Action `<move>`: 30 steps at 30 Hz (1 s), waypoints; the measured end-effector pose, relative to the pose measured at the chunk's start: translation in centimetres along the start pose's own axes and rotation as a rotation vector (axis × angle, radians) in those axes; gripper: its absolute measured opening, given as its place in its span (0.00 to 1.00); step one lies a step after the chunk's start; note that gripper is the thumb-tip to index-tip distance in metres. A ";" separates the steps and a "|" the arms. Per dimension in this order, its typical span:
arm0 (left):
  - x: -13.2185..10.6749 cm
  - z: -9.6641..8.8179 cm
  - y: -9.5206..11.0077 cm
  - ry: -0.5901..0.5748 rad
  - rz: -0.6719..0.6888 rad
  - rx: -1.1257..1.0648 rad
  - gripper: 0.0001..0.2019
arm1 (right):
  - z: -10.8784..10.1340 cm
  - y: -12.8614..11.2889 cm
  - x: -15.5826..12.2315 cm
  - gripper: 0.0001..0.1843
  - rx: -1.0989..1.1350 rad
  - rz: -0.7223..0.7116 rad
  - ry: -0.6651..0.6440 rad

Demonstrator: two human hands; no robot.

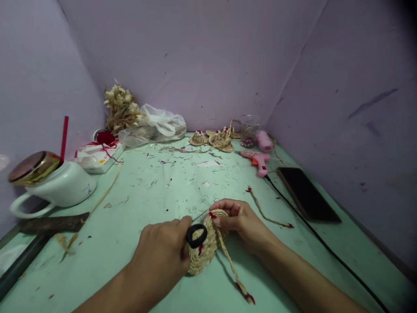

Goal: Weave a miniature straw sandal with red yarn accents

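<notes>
Handicraft workspace between lilac walls (208, 56), pink hot-glue gun (259, 161), pink thread cone (264, 141), coiled straw braidwork (211, 240), scrap-strewn green tabletop (143, 193)

At the lower middle of the frame, a woven piece (197, 264) is between the left hand (163, 248) and the right hand (243, 221). On the left side, a mug (67, 187) stands behind a hammer (55, 223). In the upper left, a plastic bag (163, 122) lies right of dried flowers (121, 108). A phone (308, 193) lies at the right, before a glue gun (259, 161).

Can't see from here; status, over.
Left hand holds black-handled scissors. Right hand pinches coiled straw piece. Braided cord trailing toward wearer; glue gun beyond hands.
</notes>
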State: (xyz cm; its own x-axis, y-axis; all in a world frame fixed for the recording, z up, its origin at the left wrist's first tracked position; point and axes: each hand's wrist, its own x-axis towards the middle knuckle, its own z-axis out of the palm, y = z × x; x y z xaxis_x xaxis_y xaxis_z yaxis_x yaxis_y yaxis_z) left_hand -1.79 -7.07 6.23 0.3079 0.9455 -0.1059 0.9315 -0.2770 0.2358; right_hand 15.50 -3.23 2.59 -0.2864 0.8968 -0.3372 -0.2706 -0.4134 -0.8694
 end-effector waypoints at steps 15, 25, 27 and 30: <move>0.3 0.9 -0.8 0.005 0.185 0.116 0.09 | 0.2 0.0 -0.1 0.13 -0.002 0.006 -0.004; -0.1 -0.2 0.5 -0.059 0.062 0.117 0.07 | 0.8 0.2 -0.5 0.11 -0.123 -0.037 0.016; -0.1 -0.3 0.9 -0.058 0.041 0.132 0.08 | 0.9 0.3 -0.4 0.11 -0.132 -0.038 0.038; -0.1 0.1 1.6 -0.042 0.003 0.195 0.09 | 1.2 0.5 -0.3 0.10 -0.149 -0.060 0.084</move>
State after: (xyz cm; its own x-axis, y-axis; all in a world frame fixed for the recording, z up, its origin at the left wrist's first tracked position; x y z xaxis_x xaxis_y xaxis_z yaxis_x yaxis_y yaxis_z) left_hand -0.29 -7.67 6.56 0.3150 0.9378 -0.1462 0.9491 -0.3118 0.0449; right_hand 14.42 -3.91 2.71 -0.1946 0.9316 -0.3070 -0.1443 -0.3367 -0.9305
